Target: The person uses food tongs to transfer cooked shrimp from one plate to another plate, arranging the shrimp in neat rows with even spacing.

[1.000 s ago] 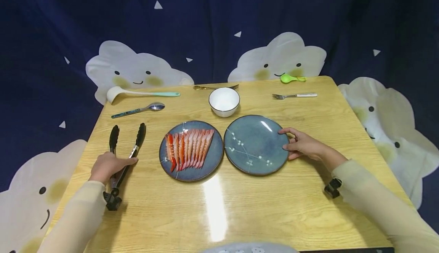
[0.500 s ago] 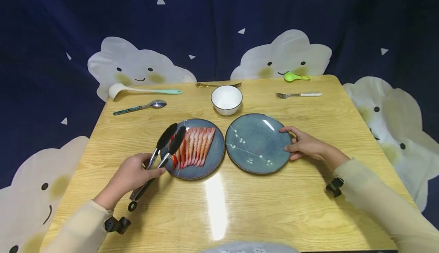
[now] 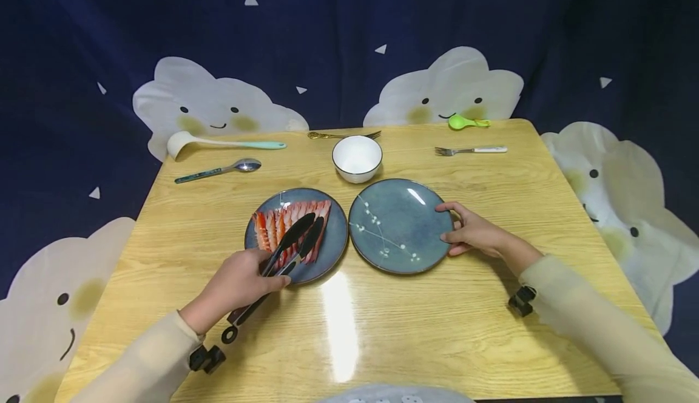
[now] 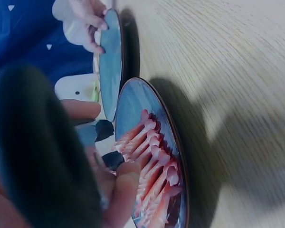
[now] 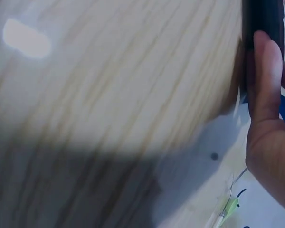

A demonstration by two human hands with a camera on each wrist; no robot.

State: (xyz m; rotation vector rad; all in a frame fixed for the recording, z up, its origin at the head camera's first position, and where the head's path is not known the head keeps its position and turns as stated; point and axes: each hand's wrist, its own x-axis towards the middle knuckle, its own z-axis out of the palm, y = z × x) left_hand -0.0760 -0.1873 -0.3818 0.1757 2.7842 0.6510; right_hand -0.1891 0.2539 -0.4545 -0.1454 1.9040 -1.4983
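Note:
My left hand (image 3: 240, 278) grips black-and-silver tongs (image 3: 289, 239) over the left blue plate (image 3: 335, 251). Their two black tips are close together, above the right part of a row of several red and pink shrimp (image 3: 271, 227); whether they touch any shrimp I cannot tell. In the left wrist view the tongs' dark handle (image 4: 42, 152) is large and blurred, with the shrimp (image 4: 154, 166) beyond it. On the right, my right hand (image 3: 474, 231) holds the rim of a second blue plate (image 3: 398, 227), which has a white blossom pattern and no food on it.
Behind the plates stands a white bowl (image 3: 357, 157), with a gold fork (image 3: 327, 135) partly behind it. A ladle (image 3: 229, 144) and a spoon (image 3: 218, 171) lie back left. A white-handled fork (image 3: 472, 150) and a green spoon (image 3: 464, 122) lie back right.
My left hand has carried the tongs rightward from the table's left side to above the shrimp, and their arms have drawn together. My right hand stays at its plate's rim.

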